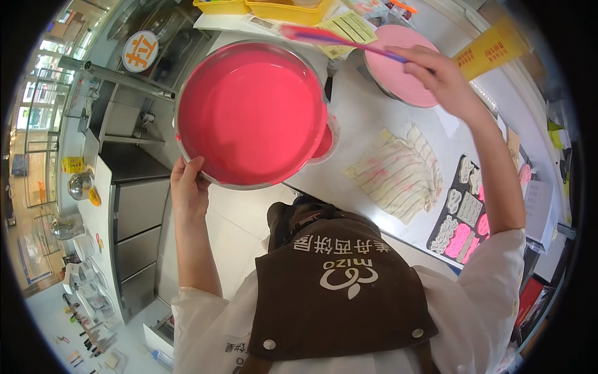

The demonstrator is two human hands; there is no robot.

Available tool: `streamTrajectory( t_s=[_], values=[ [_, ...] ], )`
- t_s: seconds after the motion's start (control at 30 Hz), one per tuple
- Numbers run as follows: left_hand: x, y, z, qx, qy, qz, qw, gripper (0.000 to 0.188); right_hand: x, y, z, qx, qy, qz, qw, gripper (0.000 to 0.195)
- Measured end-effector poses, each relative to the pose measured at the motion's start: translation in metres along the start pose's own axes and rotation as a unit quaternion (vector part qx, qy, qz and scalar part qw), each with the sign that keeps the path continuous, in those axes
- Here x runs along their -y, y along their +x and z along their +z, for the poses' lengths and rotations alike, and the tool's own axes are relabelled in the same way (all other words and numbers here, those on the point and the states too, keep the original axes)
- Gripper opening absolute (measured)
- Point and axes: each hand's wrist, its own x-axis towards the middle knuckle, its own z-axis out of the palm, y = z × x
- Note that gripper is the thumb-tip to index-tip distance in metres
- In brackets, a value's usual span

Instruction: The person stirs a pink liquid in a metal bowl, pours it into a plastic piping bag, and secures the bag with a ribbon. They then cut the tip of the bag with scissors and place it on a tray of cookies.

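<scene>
A wide metal bowl (pixel 252 112) coated with glossy bright pink batter or cream is tilted toward me; my left hand (pixel 189 184) grips its lower left rim. Partly hidden behind the bowl's right edge stands a clear container (pixel 332 140) with the same pink inside. My right hand (pixel 427 75) holds a spatula (pixel 336 39) by its purple handle, its blurred head smeared pink. Below that hand lies a round pale pink disc (pixel 397 61) on what looks like a turntable. A striped, pink-stained cloth (pixel 397 175) is crumpled on the white worktop (pixel 322 187).
A dark tray (pixel 439 236) of grey and pink moulds lies at the right. Yellow bins (pixel 289 11) and a printed yellow paper (pixel 352 28) are at the back. A metal rail (pixel 121 79) and drawer cabinet (pixel 140 205) stand left.
</scene>
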Motion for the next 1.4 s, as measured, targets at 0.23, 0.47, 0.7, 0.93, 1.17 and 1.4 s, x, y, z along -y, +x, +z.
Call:
streamTrajectory(
  t_s=[0.23,0.47,0.7,0.93,1.17,1.4],
  values=[
    [0.003,0.0,-0.013,0.033,-0.022,-0.004,0.999,0.017,0.017,0.002,0.031,-0.014,-0.315,-0.155,0.936,0.049],
    [0.001,-0.005,-0.002,-0.016,-0.009,-0.001,1.0,0.005,0.008,-0.012,-0.006,-0.054,-0.237,-0.095,0.965,0.037],
    [0.003,-0.003,-0.014,0.004,-0.04,0.001,0.999,0.021,0.014,0.024,0.042,0.133,0.15,0.198,0.959,0.03],
    [0.003,-0.003,-0.023,-0.004,-0.026,0.0,1.0,0.015,-0.023,0.0,-0.028,0.16,0.049,0.217,0.962,0.035],
    [-0.002,-0.012,0.001,-0.06,-0.019,0.002,0.998,0.007,0.004,-0.031,0.01,-0.031,0.134,0.206,0.969,0.021],
    [0.002,-0.003,-0.022,0.005,-0.029,-0.003,1.0,0.017,0.007,-0.061,0.066,-0.052,0.082,0.145,0.985,0.03]
  ],
)
